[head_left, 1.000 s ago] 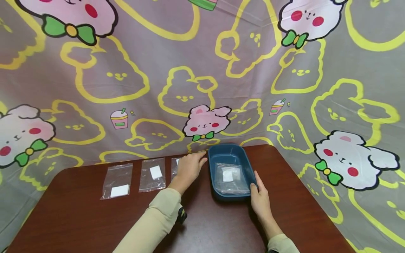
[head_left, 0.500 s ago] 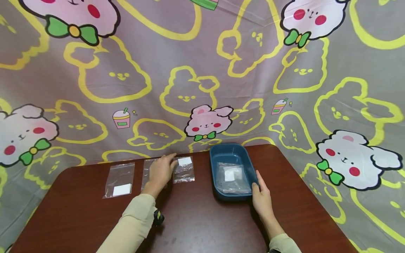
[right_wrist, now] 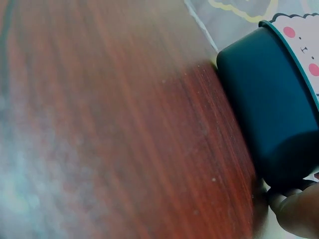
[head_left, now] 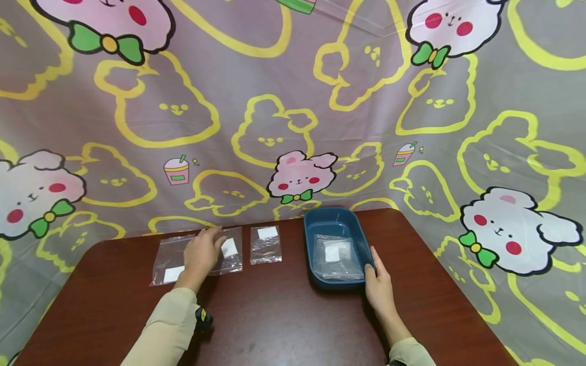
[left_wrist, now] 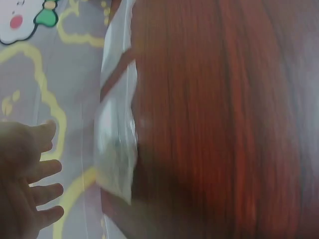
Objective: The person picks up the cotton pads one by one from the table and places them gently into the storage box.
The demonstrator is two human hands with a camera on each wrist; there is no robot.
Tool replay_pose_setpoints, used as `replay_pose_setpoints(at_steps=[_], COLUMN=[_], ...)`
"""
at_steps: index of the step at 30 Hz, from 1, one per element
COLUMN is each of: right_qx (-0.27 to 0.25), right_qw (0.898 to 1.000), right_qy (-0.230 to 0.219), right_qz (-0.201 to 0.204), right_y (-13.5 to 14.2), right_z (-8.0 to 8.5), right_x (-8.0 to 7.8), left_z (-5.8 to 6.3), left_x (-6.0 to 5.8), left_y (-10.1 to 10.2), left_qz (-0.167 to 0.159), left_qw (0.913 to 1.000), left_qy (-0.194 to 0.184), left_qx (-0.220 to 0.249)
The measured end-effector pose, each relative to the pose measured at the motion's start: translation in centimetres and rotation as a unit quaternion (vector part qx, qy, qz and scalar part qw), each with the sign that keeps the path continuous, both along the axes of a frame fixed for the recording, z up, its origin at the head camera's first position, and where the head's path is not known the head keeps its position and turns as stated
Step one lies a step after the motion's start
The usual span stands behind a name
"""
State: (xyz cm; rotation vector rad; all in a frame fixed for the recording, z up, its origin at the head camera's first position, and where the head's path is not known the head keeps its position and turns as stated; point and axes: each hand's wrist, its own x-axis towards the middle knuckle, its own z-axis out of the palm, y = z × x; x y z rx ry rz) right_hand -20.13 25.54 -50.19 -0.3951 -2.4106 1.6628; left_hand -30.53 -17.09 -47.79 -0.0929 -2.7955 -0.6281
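In the head view my left hand hovers with loose fingers between a left zip bag and a middle zip bag, hiding part of both. Each clear bag shows a white rectangular piece. The left wrist view shows the fingers spread apart with nothing held, beside bag plastic at the table edge. My right hand grips the front right side of a dark blue plastic bin, thumb at the rim and fingers along the outer wall. Inside the bin lie clear bags with a white piece.
A third zip bag with a white piece lies flat to the left of the bin. The brown wooden table ends at a cartoon-printed cloth behind and on the right.
My left hand has moved left from beside the bin, past the right bag and the middle one, uncovering the right bag. The right hand and bin stay in place.
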Motion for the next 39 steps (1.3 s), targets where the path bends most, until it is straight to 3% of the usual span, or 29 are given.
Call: replay_pose_setpoints(at_steps=[9, 16, 24, 32, 39], right_qx=[-0.002, 0.0, 0.002, 0.001, 0.002], right_qw=[1.0, 1.0, 1.0, 1.0, 1.0], right_qy=[0.003, 0.008, 0.009, 0.006, 0.005], right_qz=[0.003, 0.001, 0.0, 0.003, 0.005], right_y=[0.0, 0.0, 0.0, 0.0, 0.0], right_z=[0.1, 0.0, -0.2, -0.1, 0.0], right_x=[-0.1, -0.1, -0.1, -0.1, 0.0], left_z=[0.1, -0.5, -0.9, -2.4, -3.1], left_x=[1.1, 1.5, 1.9, 2.2, 2.5], left_y=[-4.0, -6.6, -7.8, -8.5, -8.6], left_qz=[0.025, 0.021, 0.007, -0.022, -0.024], left_qw=[0.997, 0.9964, 0.9941, 0.9902, 0.9853], left_qy=[-0.071, -0.075, -0.102, -0.128, -0.169], left_qx=[-0.021, -0.032, -0.037, -0.051, -0.011])
